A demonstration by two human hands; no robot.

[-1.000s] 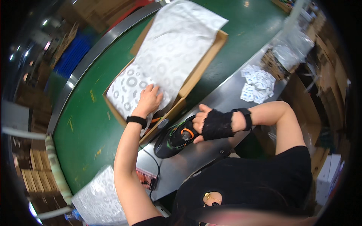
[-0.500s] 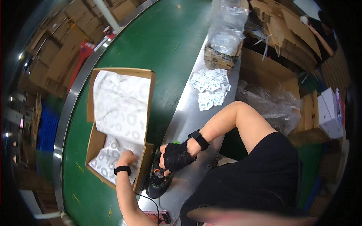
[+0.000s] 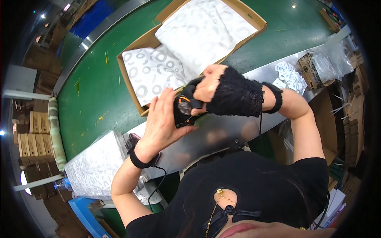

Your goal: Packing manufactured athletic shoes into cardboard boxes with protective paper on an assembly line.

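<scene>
A black shoe point(image 3: 181, 118) with orange accents rests at the steel ledge, beside the open cardboard box point(image 3: 262, 24). My left hand point(image 3: 160, 121) cups one end of it, thumb on the near side and fingers on the far side. My right hand point(image 3: 210, 87), in a black fingerless lace glove, is closed on the shoe's upper part and hides much of it. White patterned tissue paper point(image 3: 152, 65) lines the box and drapes over its raised lid. Black bands circle both my wrists, and a cable runs from the left one.
White sachets point(image 3: 291, 75) lie piled on the steel ledge point(image 3: 222, 137) to the right, near a worn carton point(image 3: 309, 71) holding clear plastic bags. A stack of patterned tissue paper point(image 3: 99, 162) stands at the lower left. The green belt point(image 3: 91, 99) runs behind the ledge.
My left hand has moved from the tissue in the box onto the shoe, which my right hand still grips. The view has turned, placing the box higher and the sachets farther right.
</scene>
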